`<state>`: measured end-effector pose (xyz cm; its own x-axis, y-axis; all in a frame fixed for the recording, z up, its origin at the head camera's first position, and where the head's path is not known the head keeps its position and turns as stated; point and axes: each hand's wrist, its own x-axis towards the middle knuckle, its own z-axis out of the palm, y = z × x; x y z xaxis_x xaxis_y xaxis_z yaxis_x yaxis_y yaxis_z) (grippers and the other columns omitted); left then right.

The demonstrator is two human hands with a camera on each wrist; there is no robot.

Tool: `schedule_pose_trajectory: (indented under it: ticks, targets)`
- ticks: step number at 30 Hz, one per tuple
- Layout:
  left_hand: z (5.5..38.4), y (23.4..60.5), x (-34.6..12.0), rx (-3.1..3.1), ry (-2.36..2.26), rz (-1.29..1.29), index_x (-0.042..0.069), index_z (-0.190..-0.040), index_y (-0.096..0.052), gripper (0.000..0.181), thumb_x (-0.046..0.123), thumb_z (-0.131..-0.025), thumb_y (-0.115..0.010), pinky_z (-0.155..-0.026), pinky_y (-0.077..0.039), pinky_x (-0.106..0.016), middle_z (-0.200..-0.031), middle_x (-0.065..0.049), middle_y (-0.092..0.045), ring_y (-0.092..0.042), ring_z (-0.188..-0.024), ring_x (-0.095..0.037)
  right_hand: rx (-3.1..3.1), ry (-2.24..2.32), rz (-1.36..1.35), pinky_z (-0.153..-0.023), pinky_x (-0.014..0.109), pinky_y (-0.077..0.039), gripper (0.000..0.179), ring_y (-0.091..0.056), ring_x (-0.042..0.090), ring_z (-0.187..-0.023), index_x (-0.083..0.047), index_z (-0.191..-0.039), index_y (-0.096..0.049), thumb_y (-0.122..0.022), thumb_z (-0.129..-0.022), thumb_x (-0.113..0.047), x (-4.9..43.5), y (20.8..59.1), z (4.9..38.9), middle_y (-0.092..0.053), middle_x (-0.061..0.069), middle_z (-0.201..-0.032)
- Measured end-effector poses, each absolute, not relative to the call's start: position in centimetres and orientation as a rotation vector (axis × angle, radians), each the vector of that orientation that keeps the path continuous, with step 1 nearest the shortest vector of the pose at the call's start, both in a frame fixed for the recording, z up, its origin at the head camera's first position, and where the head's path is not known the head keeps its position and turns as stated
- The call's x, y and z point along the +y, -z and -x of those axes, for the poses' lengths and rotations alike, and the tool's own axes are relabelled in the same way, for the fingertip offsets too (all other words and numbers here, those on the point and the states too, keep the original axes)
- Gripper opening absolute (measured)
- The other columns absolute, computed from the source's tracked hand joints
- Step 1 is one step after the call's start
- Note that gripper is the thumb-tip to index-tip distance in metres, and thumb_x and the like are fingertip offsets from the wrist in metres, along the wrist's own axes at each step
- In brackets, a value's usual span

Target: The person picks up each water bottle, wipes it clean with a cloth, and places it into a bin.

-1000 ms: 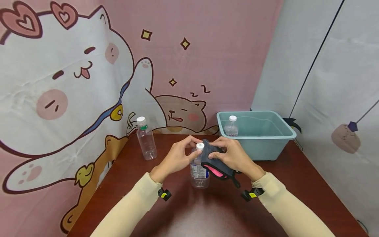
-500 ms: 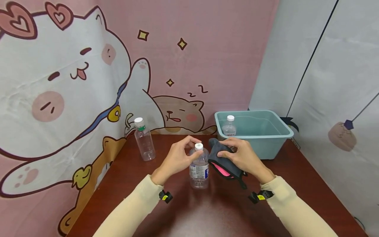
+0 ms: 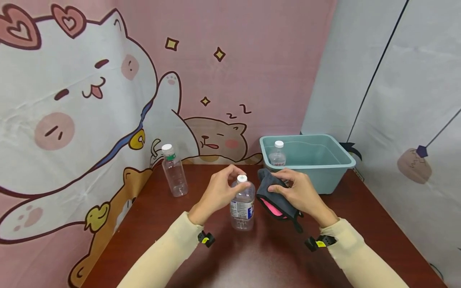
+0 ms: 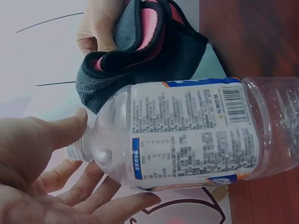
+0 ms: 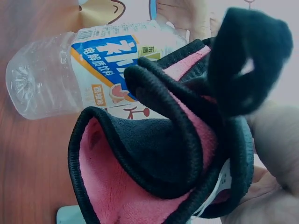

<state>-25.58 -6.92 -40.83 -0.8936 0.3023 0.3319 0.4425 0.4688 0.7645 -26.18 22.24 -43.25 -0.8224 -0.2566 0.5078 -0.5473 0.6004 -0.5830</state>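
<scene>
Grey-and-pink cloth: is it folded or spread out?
Folded. The cloth is bunched in the right hand, its pink side showing between black-edged folds in the right wrist view.

From here I see a pale teal rectangular plastic tub (image 3: 327,180) (one clear, white-capped plastic bottle (image 3: 277,155) stands inside) near a pink cartoon-cat backdrop (image 3: 273,60).

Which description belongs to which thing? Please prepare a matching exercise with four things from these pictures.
1. bottle with the blue-and-white label
2. cloth item
3. tub
4. bottle with the green neck band

A. pale blue-green, another bottle inside
B. leftmost bottle in the head view
C. grey and pink, held by the right hand
D. upright, the left hand around its top

Pairs: 1-D, 2-C, 3-A, 4-B.
</scene>
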Motion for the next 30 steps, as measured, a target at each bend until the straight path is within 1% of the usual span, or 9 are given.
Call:
schedule_pose_trajectory:
  ticks: [2, 6, 9, 12, 16, 19, 24, 28, 30]
  targets:
    - [25.5, 40.8, -6.9, -2.573, 1.418, 0.645, 0.016, -0.129, -0.077, 0.032, 0.024, -0.102, -0.093, -0.1, -0.071, -0.051, -0.13, -0.006, -0.084, -0.078, -0.119, -0.035, -2.457, -1.082, -0.643, -0.077, 0.022, -0.059, 0.041, -0.071, 0.014, -0.098, -0.015, -0.132, -0.089, -0.101, -0.094, -0.023, 22.3, 43.3, 26.1, -0.087, 0.001, -0.124]
    - [25.5, 40.8, -7.0, -2.582, 1.423, 0.642, 0.019, -0.131, -0.08, 0.032, 0.023, -0.102, -0.093, -0.1, -0.072, -0.05, -0.134, -0.005, -0.083, -0.078, -0.117, -0.027, -2.447, -1.094, -0.636, -0.078, 0.021, -0.059, 0.041, -0.072, 0.015, -0.1, -0.014, -0.132, -0.089, -0.101, -0.093, -0.023, 22.4, 43.4, 26.0, -0.088, 0.003, -0.126]
    - [25.5, 40.9, -7.2, -2.579, 1.424, 0.642, 0.022, -0.131, -0.083, 0.03, 0.023, -0.102, -0.093, -0.105, -0.071, -0.051, -0.137, -0.005, -0.081, -0.076, -0.122, -0.029, -2.441, -1.103, -0.629, -0.078, 0.02, -0.058, 0.04, -0.072, 0.018, -0.1, -0.014, -0.131, -0.089, -0.1, -0.094, -0.024, 22.5, 43.4, 25.9, -0.088, 0.005, -0.126]
    - [25.5, 41.0, -7.4, -2.578, 1.424, 0.647, 0.025, -0.131, -0.085, 0.029, 0.022, -0.103, -0.092, -0.109, -0.069, -0.052, -0.133, -0.004, -0.078, -0.072, -0.122, -0.027, -2.446, -1.108, -0.624, -0.079, 0.021, -0.058, 0.04, -0.072, 0.019, -0.102, -0.014, -0.132, -0.089, -0.1, -0.095, -0.024, 22.5, 43.3, 25.8, -0.088, 0.006, -0.126]
    - [25.5, 41.0, -7.7, -2.588, 1.424, 0.664, 0.027, -0.134, -0.087, 0.03, 0.021, -0.106, -0.089, -0.107, -0.069, -0.049, -0.124, -0.003, -0.074, -0.067, -0.114, -0.02, -2.465, -1.094, -0.625, -0.077, 0.022, -0.059, 0.042, -0.072, 0.017, -0.101, -0.014, -0.133, -0.089, -0.1, -0.094, -0.023, 22.7, 43.3, 25.7, -0.087, 0.003, -0.127]
    - [25.5, 41.0, -7.8, -2.593, 1.424, 0.679, 0.028, -0.137, -0.087, 0.031, 0.019, -0.107, -0.086, -0.103, -0.07, -0.045, -0.12, -0.003, -0.073, -0.068, -0.112, -0.019, -2.47, -1.082, -0.634, -0.077, 0.022, -0.06, 0.042, -0.073, 0.016, -0.101, -0.014, -0.134, -0.088, -0.1, -0.094, -0.021, 22.8, 43.4, 25.7, -0.087, 0.004, -0.127]
    - [25.5, 41.0, -7.9, -2.588, 1.386, 0.703, 0.032, -0.139, -0.086, 0.035, 0.014, -0.109, -0.083, -0.095, -0.067, -0.042, -0.121, -0.003, -0.075, -0.069, -0.112, -0.022, -2.472, -1.07, -0.66, -0.081, 0.023, -0.062, 0.043, -0.076, 0.021, -0.105, -0.011, -0.137, -0.087, -0.099, -0.096, -0.019, 22.8, 43.8, 25.8, -0.087, 0.006, -0.127]
    - [25.6, 41.2, -7.9, -2.562, 1.347, 0.73, 0.031, -0.141, -0.085, 0.038, 0.011, -0.11, -0.081, -0.099, -0.067, -0.045, -0.128, -0.002, -0.079, -0.072, -0.116, -0.022, -2.498, -1.077, -0.674, -0.083, 0.025, -0.063, 0.045, -0.076, 0.021, -0.107, -0.011, -0.14, -0.085, -0.097, -0.097, -0.02, 22.5, 44.1, 25.8, -0.086, 0.006, -0.129]
    - [25.6, 41.3, -8.0, -2.542, 1.326, 0.742, 0.029, -0.142, -0.085, 0.038, 0.009, -0.11, -0.081, -0.1, -0.067, -0.046, -0.132, -0.003, -0.08, -0.073, -0.118, -0.022, -2.51, -1.102, -0.677, -0.081, 0.025, -0.062, 0.047, -0.075, 0.021, -0.104, -0.013, -0.142, -0.084, -0.097, -0.098, -0.02, 22.3, 44.3, 25.8, -0.086, 0.006, -0.131]
